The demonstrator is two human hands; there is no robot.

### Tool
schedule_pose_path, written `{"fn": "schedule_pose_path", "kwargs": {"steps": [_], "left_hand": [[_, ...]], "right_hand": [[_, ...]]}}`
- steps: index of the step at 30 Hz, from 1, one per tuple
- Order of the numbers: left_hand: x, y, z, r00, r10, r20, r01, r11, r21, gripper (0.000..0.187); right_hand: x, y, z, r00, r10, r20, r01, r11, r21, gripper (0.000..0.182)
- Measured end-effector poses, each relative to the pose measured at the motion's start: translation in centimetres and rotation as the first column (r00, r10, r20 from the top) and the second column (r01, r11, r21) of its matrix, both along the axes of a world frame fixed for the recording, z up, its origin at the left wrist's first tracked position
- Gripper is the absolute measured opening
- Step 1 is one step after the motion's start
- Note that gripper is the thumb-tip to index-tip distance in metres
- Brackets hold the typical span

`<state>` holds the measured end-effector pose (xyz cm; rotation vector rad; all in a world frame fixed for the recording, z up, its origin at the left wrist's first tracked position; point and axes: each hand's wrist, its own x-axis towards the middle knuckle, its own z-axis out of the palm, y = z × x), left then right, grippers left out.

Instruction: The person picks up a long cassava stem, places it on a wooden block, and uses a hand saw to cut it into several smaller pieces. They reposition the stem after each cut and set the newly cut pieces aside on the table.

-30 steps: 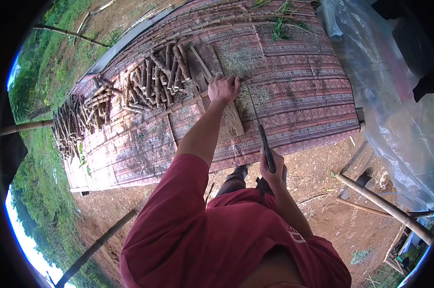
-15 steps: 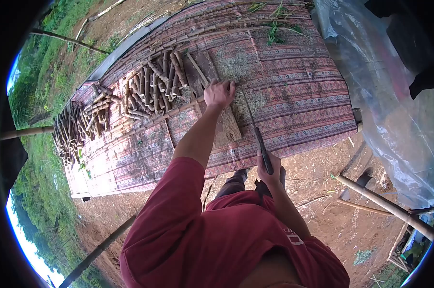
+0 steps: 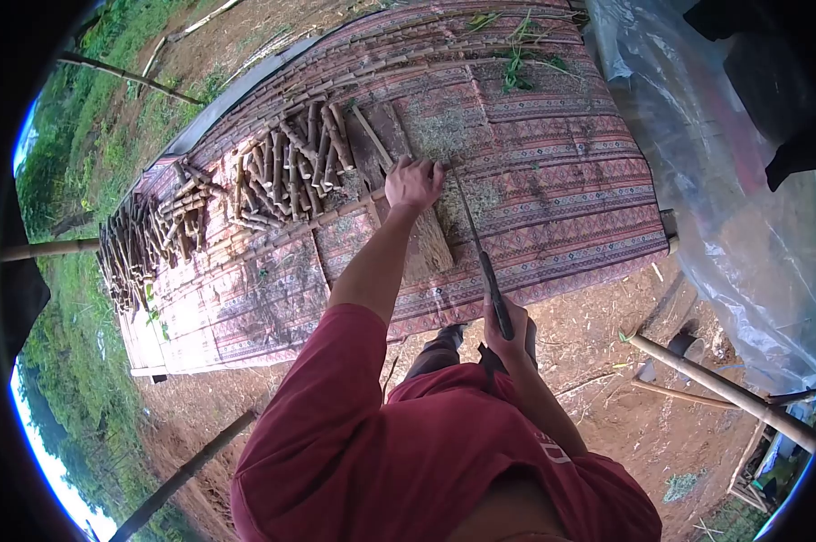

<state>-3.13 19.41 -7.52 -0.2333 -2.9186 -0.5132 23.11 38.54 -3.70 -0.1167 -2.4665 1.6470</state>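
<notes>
My right hand is closed around the black handle of a hand saw. The narrow blade points away from me, its tip beside the fingers of my left hand. My left hand presses down on a long woody stem, fingers bent over it. The stem stretches to the left across the patterned cloth. Under my left hand lies a wooden board, with pale sawdust scattered to its right. Just where the blade meets the stem is too small to make out.
Left of my left hand lie cut stem pieces, with another heap farther left. Long stems line the table's far side near green leaves. Plastic sheeting hangs at right. A pole leans at lower right.
My right hand and the saw have shifted very slightly toward me. My left hand stays on the stem, its fingers a little more spread.
</notes>
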Motion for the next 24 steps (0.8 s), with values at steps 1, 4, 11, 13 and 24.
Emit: {"fn": "schedule_pose_path", "kwargs": {"steps": [1, 4, 11, 13, 24], "left_hand": [[0.0, 0.1, 0.1, 1.0, -0.01, -0.004, 0.01, 1.0, -0.003, 0.036], [0.3, 0.3, 0.7, 0.999, 0.024, 0.038, -0.024, 1.0, -0.016, 0.037], [0.1, 0.3, 0.5, 0.998, 0.038, 0.058, -0.037, 0.999, -0.023, 0.035], [0.0, 0.2, 0.2, 0.999, 0.022, 0.031, -0.022, 1.0, -0.003, 0.035], [-0.2, 0.0, 2.0, 0.988, 0.012, 0.152, -0.009, 1.0, -0.023, 0.04]], "right_hand": [[-1.5, -0.2, -0.6, 1.0, 0.001, -0.004, -0.001, 1.0, -0.014, 0.035], [-8.8, -2.0, -1.6, 1.0, 0.006, 0.013, -0.006, 1.0, -0.003, 0.035], [-3.7, -0.7, -1.4, 1.0, 0.013, -0.004, -0.013, 0.999, -0.03, 0.032], [-0.7, 0.2, -0.7, 0.999, 0.041, 0.007, -0.042, 0.998, 0.046, 0.032], [-9.0, -1.6, 0.2, 0.998, 0.012, -0.069, -0.013, 1.0, -0.004, 0.035]]}}
